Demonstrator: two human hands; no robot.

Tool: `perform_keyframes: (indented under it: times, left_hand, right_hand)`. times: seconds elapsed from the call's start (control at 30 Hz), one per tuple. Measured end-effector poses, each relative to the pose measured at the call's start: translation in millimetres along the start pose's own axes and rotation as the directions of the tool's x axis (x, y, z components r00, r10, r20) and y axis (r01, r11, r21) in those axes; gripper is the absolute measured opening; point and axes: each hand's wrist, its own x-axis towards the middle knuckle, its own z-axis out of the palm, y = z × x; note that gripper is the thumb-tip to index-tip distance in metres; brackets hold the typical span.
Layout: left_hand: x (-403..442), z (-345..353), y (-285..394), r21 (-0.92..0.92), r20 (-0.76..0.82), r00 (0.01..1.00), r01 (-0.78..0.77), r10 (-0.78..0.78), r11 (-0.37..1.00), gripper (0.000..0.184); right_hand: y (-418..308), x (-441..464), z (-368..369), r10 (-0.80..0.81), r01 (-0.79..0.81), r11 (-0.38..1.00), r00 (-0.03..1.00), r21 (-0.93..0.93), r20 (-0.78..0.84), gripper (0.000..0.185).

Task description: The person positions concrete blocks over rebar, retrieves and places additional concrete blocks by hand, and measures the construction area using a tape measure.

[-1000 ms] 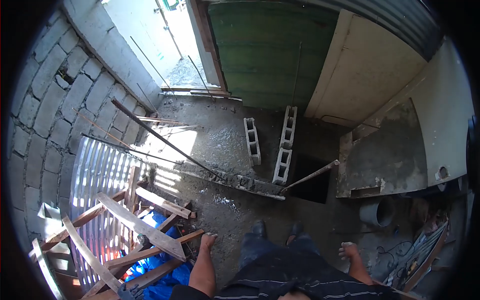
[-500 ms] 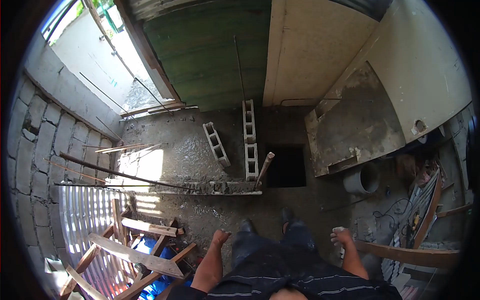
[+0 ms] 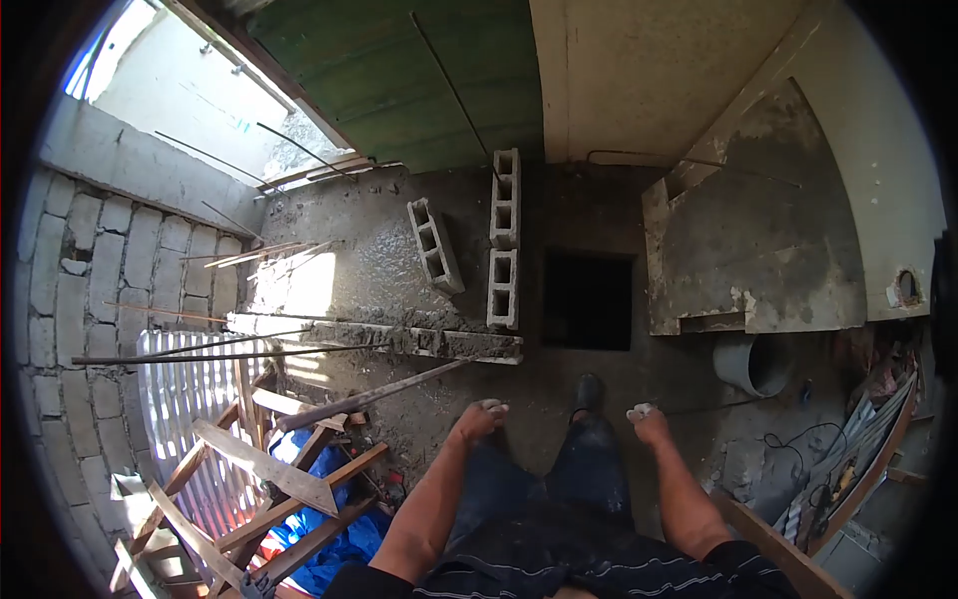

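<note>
Fingers curled together, my left hand point(image 3: 485, 418) hangs above my left leg with nothing visible in it. A wooden pole point(image 3: 374, 392) slants to its left, from the low block wall point(image 3: 419, 342) toward the timber pile. My right hand point(image 3: 648, 421), also curled and dusty, is over the floor beside my right knee; no object shows in it. Ahead of both hands, hollow concrete blocks point(image 3: 503, 290) form a line on the wet floor, and another hollow block point(image 3: 435, 246) lies at an angle to their left.
Right of the blocks is a dark square floor opening point(image 3: 587, 299). A grey bucket point(image 3: 748, 365) lies beyond my right hand, near metal sheets point(image 3: 848, 459). Timber pieces point(image 3: 269, 464) and a blue tarp point(image 3: 334, 544) are piled at left. Rebar point(image 3: 230, 353) juts from the low wall.
The view has moved forward toward the low wall and turned. Both hands now appear higher in view and nearer each other. The pole that stood by the opening now slants left.
</note>
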Motion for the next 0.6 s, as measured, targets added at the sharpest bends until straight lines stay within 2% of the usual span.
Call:
perform_keyframes:
  times: [0.03,0.07,0.1,0.13,0.2,0.27,0.3,0.33,0.37,0.4,0.47,0.53,0.6]
  left_hand:
    - [18.4,23.4,20.7,0.064,-0.019,0.996,-0.088,0.089,0.994,0.036]
    - [46.6,42.4,39.8,0.13,-0.03,0.983,-0.178,0.183,0.976,0.042]
    - [114.8,56.4,52.4,0.213,-0.137,0.96,-0.213,0.245,0.954,0.046]
    - [162.1,64.9,62.0,0.306,-0.222,0.922,-0.244,0.318,0.92,0.05]
    - [223.9,71.3,85.3,0.287,-0.459,0.781,-0.321,0.423,0.903,0.053]
    - [332.2,39.2,52.8,0.117,-0.605,0.768,-0.173,0.208,0.978,0.05]
    - [364.9,21.9,47.5,0.144,-0.645,0.753,-0.046,0.129,0.989,0.049]
    - [388.1,1.9,44.6,0.169,-0.685,0.726,0.08,0.059,0.982,0.047]
    - [399.9,-12.8,45.4,0.353,-0.742,0.64,0.12,0.199,0.928,0.045]
    - [408.1,-30.1,45.9,0.519,-0.755,0.554,0.178,0.351,0.836,0.042]
    - [495.4,-115.7,-26.9,0.671,-0.711,0.555,0.352,0.432,0.653,0.042]
    - [454.4,-111.8,9.5,0.539,-0.683,0.694,0.265,0.23,0.8,0.046]
    - [448.4,-112.5,19.6,0.309,-0.78,0.621,0.273,0.078,0.911,0.045]
  right_hand:
    - [-5.1,8.6,5.7,0.086,-0.093,0.993,0.99,0.067,0.109,0.054]
    - [-7.6,10.4,20.3,0.163,-0.155,0.986,0.976,-0.068,0.147,0.056]
    - [-9.1,28.2,42.0,0.247,-0.208,0.956,0.951,-0.206,0.184,0.057]
    - [-26.5,24.8,42.0,0.321,-0.277,0.938,0.922,-0.209,0.216,0.06]
    - [-12.0,29.3,78.9,0.388,-0.337,0.913,0.893,-0.232,0.228,0.061]
    - [22.1,24.8,121.9,0.185,-0.174,0.944,0.983,-0.279,0.012,0.066]
    - [39.3,18.9,140.3,0.205,-0.189,0.942,0.978,-0.278,0.028,0.066]
    - [53.2,13.0,156.9,0.134,-0.131,0.954,0.991,-0.271,-0.006,0.067]
    - [61.5,13.5,170.8,0.06,-0.07,0.962,0.997,-0.264,-0.045,0.069]
    - [62.2,12.9,179.6,0.078,-0.084,0.964,0.996,-0.254,-0.035,0.069]
    - [56.7,2.0,186.1,0.193,-0.186,0.957,0.981,-0.221,0.012,0.068]
    - [49.3,11.1,181.7,0.21,-0.196,0.957,0.977,-0.212,0.041,0.068]
    - [50.3,11.3,182.6,0.226,-0.208,0.956,0.972,-0.207,0.069,0.068]
